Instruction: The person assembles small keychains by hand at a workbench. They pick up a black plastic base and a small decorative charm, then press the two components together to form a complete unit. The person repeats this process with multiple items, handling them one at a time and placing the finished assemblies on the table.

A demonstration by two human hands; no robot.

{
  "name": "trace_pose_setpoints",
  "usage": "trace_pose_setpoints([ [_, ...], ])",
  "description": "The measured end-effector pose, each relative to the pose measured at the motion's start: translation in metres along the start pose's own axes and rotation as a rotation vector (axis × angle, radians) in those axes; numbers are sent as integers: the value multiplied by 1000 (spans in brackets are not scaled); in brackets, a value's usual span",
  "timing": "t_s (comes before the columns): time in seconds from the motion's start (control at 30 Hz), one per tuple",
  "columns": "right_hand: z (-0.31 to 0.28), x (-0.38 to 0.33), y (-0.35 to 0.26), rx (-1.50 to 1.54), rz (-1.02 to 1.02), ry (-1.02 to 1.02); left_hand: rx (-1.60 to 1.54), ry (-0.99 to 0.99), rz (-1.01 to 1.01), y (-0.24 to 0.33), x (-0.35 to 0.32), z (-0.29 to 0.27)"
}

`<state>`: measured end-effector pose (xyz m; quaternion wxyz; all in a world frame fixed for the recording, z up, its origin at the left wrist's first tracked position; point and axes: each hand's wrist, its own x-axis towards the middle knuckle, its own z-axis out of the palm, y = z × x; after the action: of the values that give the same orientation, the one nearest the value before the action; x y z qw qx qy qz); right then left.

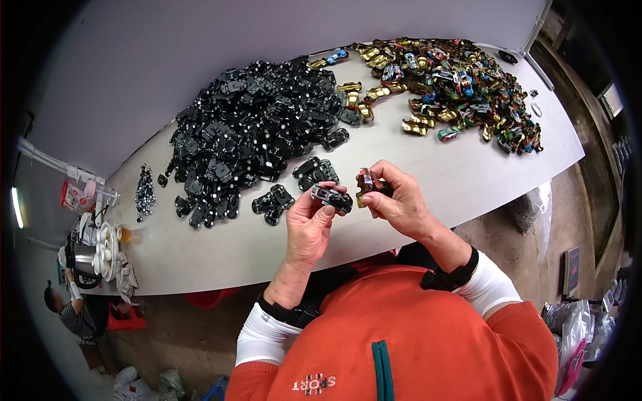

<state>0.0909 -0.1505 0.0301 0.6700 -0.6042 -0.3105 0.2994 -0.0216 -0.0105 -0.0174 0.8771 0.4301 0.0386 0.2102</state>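
Between the thumb and fingers of my left hand is a black toy car chassis with a grey part on it. My right hand pinches a shiny toy car body shell, gold with red and blue colouring. The two pieces are held close together, a small gap apart, above the near part of the table. Just beyond my left hand lies a small cluster of black chassis, with another little group to its left.
A large heap of black chassis covers the left middle of the table. Colourful and gold car shells are heaped at the far right. Small shiny parts lie at left, near a tray of white cups. Another person is at far left.
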Motion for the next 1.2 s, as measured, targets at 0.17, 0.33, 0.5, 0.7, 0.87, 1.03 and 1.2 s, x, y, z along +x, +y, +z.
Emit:
trace_pose_setpoints([
  [0.17, 0, 0, 4, -30, -38, -21, 46, -15, 32, -1, 0, 4],
  [0.33, 1, 0, 3, -76, -63, -32, 75, -1, 30, -1, -1, 6],
  [0.5, 4, 1, 6, -190, -172, -29, 209, -11, 55, 1, -3, 8],
  [0.7, 9, 2, -6, -438, -417, -35, 245, 19, 124, 5, -3, 14],
  [0.87, 11, 5, -7, -567, -556, -67, 225, -29, 113, 3, -4, 12],
  [1.03, 11, 4, -10, -558, -569, -60, 247, -68, 151, 2, -2, 14],
  [1.2, 8, 2, -20, -586, -552, -88, 278, -79, 169, -1, 0, 19],
])
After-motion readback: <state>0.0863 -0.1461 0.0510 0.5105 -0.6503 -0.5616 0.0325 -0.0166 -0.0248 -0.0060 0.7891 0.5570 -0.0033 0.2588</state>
